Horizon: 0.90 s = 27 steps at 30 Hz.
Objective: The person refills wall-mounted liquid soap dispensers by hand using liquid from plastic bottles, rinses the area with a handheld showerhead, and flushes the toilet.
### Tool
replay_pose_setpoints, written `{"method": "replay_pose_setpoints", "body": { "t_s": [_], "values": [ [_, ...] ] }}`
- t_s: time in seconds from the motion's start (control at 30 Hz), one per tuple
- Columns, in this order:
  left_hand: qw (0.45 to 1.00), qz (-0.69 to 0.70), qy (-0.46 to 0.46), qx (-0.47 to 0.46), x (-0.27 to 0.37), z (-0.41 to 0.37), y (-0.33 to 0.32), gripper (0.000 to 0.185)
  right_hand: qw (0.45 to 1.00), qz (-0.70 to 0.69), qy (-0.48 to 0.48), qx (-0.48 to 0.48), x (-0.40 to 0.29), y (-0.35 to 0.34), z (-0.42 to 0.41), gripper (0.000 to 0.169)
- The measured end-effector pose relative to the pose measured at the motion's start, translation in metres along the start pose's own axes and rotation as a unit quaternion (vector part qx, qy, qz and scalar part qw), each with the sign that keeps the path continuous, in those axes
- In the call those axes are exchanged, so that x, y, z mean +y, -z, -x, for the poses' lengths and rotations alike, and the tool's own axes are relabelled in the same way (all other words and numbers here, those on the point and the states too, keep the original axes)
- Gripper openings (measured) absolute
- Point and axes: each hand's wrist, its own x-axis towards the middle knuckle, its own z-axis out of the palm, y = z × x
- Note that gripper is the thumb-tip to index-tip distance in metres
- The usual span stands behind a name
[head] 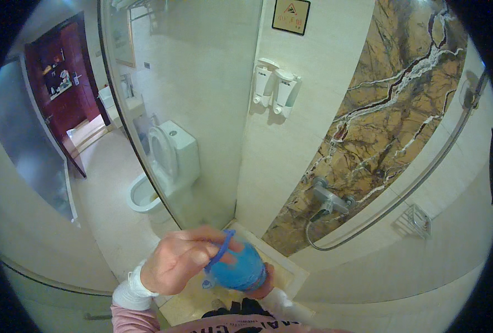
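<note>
Low in the middle of the head view is a rounded bright blue thing (237,266); its exact kind cannot be told. My left hand (180,258) reaches across from the left, thumb and fingers closed on a darker blue band or ring (221,252) at the blue thing's near side. My right hand (264,283) is around the lower right side of the blue thing, its fingers partly hidden behind it. White wraps cover both wrists, with a pink sleeve below the left one.
A glass panel (196,83) stands ahead, with a toilet (169,166) beyond it. On the wall are two dispensers (286,91), a shower mixer tap (330,199) with a metal hose (417,183), and a wire soap rack (419,220). A raised curb (300,277) edges the floor.
</note>
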Motion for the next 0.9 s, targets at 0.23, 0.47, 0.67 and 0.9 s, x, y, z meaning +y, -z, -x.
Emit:
{"method": "replay_pose_setpoints", "body": {
  "t_s": [0.23,0.47,0.67,0.9],
  "values": [
    [0.925,-0.329,-0.161,-0.099,-0.004,-0.049,-0.025,0.027,0.996,0.034,0.08,0.032,-0.066,0.002,0.029,0.088],
    [0.79,-0.297,-0.495,-0.207,-0.014,-0.098,-0.067,0.014,0.986,0.054,0.144,0.059,-0.11,0.004,0.06,0.088],
    [0.772,-0.224,-0.567,-0.179,-0.028,-0.129,-0.099,0.009,0.971,0.066,0.213,0.084,-0.126,0.003,0.08,0.087],
    [0.799,-0.233,-0.544,-0.11,-0.024,-0.182,-0.111,0.013,0.935,0.071,0.33,0.105,-0.144,-0.012,0.088,0.087]
  ]
}}
